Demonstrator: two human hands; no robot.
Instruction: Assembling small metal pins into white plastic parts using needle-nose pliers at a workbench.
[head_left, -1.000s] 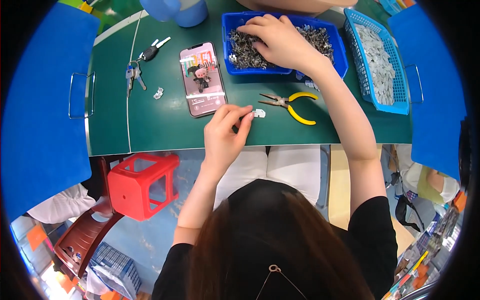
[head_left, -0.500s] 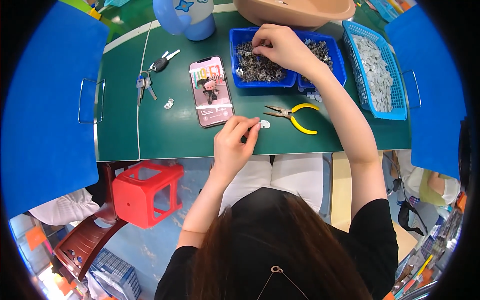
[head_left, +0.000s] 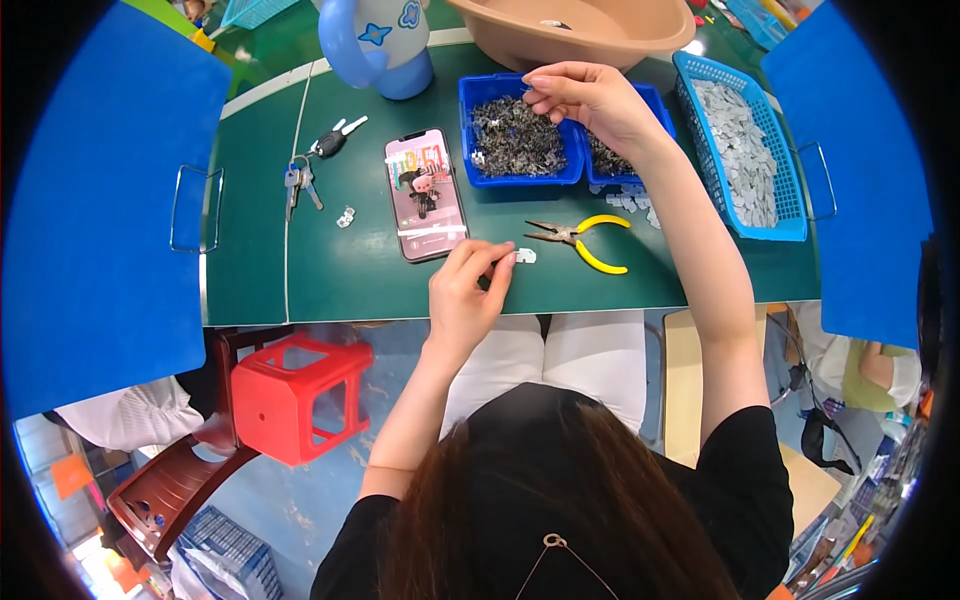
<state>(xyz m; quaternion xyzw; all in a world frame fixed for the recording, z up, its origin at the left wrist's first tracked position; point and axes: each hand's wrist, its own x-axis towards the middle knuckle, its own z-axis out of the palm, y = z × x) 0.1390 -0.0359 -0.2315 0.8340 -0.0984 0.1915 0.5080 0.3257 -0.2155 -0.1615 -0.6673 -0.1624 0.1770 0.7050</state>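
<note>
Between thumb and forefinger, my left hand [head_left: 468, 290] pinches a small flat white piece [head_left: 525, 256] near the table's front edge. My right hand [head_left: 590, 100] is raised over the blue bins, its fingertips pinched together; what they hold, if anything, is too small to make out. Below it, the left blue bin [head_left: 521, 182] is heaped with small dark metal parts [head_left: 515, 140]. A second blue bin [head_left: 660, 110], partly hidden by my right hand and forearm, holds similar parts. Long-nose pliers [head_left: 580, 240] with yellow handles lie apart on the table, right of the white piece.
A phone [head_left: 455, 225] with a lit screen lies left of the bins. Keys [head_left: 300, 180] and a few small silvery pieces [head_left: 345, 217] are farther left. A light-blue basket [head_left: 795, 200] of flat pale pieces stands right. A blue jug [head_left: 405, 80] and tan basin [head_left: 600, 50] are behind.
My right hand has lifted out of the parts in the left blue bin and moved slightly right, fingertips pinched. My left hand keeps its pinch on the white piece. The view has shifted a little.
</note>
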